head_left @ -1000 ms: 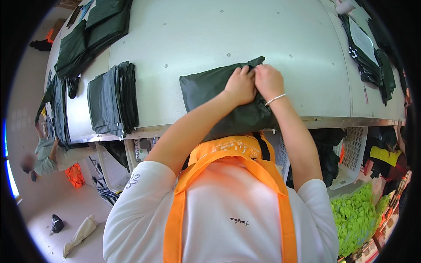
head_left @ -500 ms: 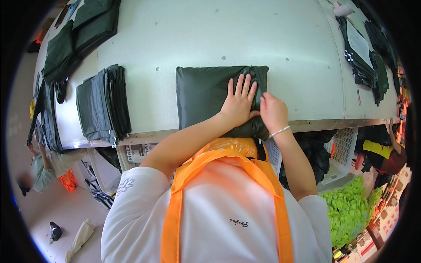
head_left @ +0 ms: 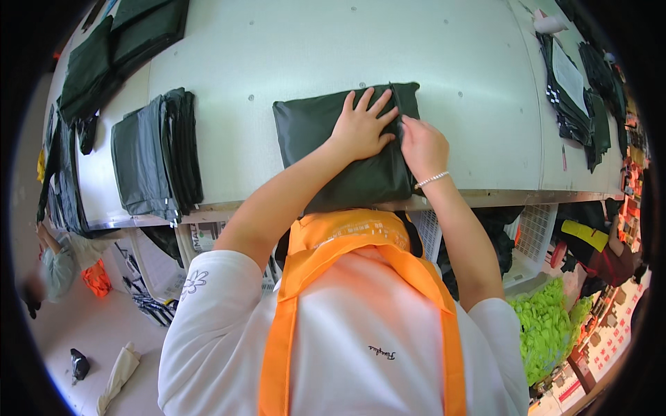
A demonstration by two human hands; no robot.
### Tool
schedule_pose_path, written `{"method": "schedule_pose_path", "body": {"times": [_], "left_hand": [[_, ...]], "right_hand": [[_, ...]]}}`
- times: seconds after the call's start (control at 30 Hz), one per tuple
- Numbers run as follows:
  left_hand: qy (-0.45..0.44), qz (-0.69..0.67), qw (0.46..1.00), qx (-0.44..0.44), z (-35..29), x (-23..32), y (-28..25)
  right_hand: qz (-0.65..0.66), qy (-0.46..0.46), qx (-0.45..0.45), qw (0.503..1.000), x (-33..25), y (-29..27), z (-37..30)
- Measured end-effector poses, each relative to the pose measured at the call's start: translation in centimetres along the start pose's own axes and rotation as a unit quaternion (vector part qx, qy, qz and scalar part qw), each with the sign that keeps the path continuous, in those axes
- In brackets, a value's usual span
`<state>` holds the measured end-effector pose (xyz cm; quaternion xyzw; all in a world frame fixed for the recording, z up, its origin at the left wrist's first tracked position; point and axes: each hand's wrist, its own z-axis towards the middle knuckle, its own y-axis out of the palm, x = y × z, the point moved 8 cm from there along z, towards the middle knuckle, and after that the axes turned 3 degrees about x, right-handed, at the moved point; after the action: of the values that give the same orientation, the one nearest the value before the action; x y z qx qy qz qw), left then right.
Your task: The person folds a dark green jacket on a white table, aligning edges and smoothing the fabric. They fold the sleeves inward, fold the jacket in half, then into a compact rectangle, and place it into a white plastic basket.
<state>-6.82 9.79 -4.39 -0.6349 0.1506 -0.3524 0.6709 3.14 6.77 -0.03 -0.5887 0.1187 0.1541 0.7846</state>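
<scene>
A plump, square pouch of dark green fabric [head_left: 305, 132] lies at the near edge of the pale table, tilted slightly. Its seam or opening runs down the right part. My left hand [head_left: 361, 128] rests flat on top, fingers spread, beside that seam. Curled at the seam is my right hand [head_left: 423, 147], thumb and fingers pinched on the pouch's fabric; exactly what lies between the fingertips is too small to tell.
A stack of folded dark fabric pieces [head_left: 146, 159] lies to the left, with more dark bundles [head_left: 149, 41] at the far left. Dark pieces under a white sheet [head_left: 565, 76] lie far right. Below the table stand white baskets [head_left: 534, 239]; bright green material [head_left: 544, 333] is heaped at right.
The pouch has turned a little counterclockwise, its right side rising away from me. Both hands have shifted slightly left and farther up, keeping their contact with it.
</scene>
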Motion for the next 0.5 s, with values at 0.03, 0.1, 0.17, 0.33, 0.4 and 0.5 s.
{"method": "schedule_pose_path", "body": {"times": [0.03,0.1,0.17,0.33,0.4,0.5], "left_hand": [[-0.001,0.009,1.000,-0.008,0.0,-0.3,0.2],[0.005,0.012,0.999,-0.040,0.0,-0.6,0.8],[0.019,-0.070,0.993,-0.092,0.3,-1.0,0.7],[-0.011,-0.145,0.988,-0.044,3.1,-5.3,-2.5],[-0.050,-0.115,0.986,-0.112,2.6,-4.7,1.8],[-0.093,-0.103,0.985,-0.101,3.1,-5.4,2.7]], "right_hand": [[0.001,-0.021,-0.004,1.000,-1.2,0.7,0.2],[-0.033,-0.031,-0.063,0.997,-2.6,2.5,0.4],[-0.067,-0.015,-0.125,0.990,-2.1,3.4,0.0],[-0.084,-0.129,-0.013,0.988,-2.6,2.4,0.2],[-0.005,-0.097,-0.046,0.994,-1.3,3.9,0.4],[0.039,0.003,-0.144,0.989,0.2,5.3,3.4]]}}
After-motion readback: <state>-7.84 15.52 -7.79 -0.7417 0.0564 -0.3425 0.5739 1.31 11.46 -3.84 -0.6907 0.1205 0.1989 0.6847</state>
